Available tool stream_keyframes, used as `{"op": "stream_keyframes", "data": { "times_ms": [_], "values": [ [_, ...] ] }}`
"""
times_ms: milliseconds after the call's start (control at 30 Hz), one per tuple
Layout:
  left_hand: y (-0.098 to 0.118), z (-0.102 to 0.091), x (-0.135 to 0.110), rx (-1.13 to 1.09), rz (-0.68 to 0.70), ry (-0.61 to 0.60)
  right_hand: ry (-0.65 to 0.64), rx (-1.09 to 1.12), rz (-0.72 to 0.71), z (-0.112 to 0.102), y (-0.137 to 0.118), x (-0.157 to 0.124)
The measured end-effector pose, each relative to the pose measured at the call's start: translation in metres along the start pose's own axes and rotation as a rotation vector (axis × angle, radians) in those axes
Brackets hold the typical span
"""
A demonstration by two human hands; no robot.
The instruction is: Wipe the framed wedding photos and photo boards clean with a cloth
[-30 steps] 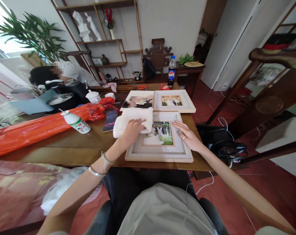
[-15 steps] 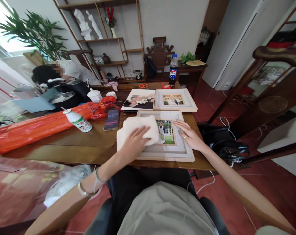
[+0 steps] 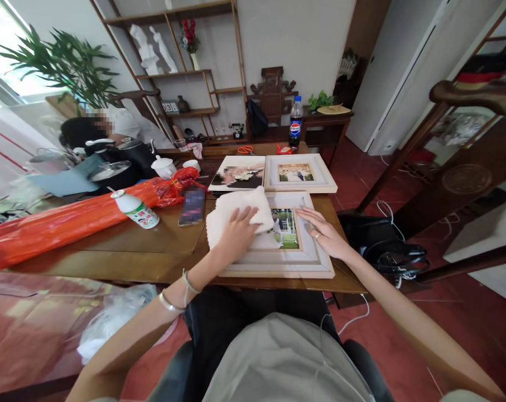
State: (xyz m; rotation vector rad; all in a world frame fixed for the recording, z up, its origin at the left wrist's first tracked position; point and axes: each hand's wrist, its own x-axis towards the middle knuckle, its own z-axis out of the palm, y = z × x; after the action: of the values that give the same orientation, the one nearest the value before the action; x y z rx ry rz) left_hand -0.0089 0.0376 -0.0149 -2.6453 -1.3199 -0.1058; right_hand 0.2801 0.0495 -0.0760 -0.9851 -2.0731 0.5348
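Observation:
A white picture frame (image 3: 315, 262) lies flat at the table's front edge, with a small photo (image 3: 289, 230) of a person outdoors set in its middle. Over its left part rests a folded white cloth (image 3: 223, 209), which overlaps the photo's left side. My left hand (image 3: 238, 229) presses flat on this cloth, fingers spread. On the frame's right side lies my right hand (image 3: 322, 230), fingers stretched out beside the photo and a ring on one finger. Beyond them are a second white frame (image 3: 330, 181) and a photo panel (image 3: 240, 172).
A phone (image 3: 192, 206), a white bottle (image 3: 135, 209) and a long red plastic-wrapped bundle (image 3: 77, 206) lie left on the table (image 3: 152, 257). Orange scissors (image 3: 245, 149) and a cola bottle (image 3: 295, 123) are at the back. Another person (image 3: 85, 131) is at the far left. A black bag (image 3: 386, 245) sits right.
My left hand and the cloth have shifted slightly right and away from me over the frame. My right hand stays in place on the frame.

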Motion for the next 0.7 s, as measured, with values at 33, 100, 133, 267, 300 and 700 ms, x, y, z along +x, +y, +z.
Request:
{"op": "stream_keyframes", "data": {
  "times_ms": [33,100,133,267,300,700],
  "values": [
    [0.012,-0.005,-0.011,-0.040,0.031,-0.017,0.002,-0.002,-0.002,0.000,0.000,0.000],
    [0.034,-0.015,-0.033,-0.127,0.134,-0.034,0.003,-0.008,-0.005,0.000,0.000,0.000],
    [0.043,-0.018,-0.041,-0.162,0.193,-0.029,0.002,-0.011,-0.006,0.000,-0.001,0.000],
    [0.050,-0.014,-0.048,-0.176,0.271,0.022,-0.011,-0.021,-0.016,-0.002,-0.001,0.000],
    [0.043,-0.010,-0.042,-0.151,0.241,0.029,-0.014,-0.023,-0.023,-0.002,0.000,0.000],
    [-0.045,0.018,0.056,0.070,0.074,0.106,-0.018,0.003,-0.015,-0.002,-0.001,-0.001]
  ]
}}
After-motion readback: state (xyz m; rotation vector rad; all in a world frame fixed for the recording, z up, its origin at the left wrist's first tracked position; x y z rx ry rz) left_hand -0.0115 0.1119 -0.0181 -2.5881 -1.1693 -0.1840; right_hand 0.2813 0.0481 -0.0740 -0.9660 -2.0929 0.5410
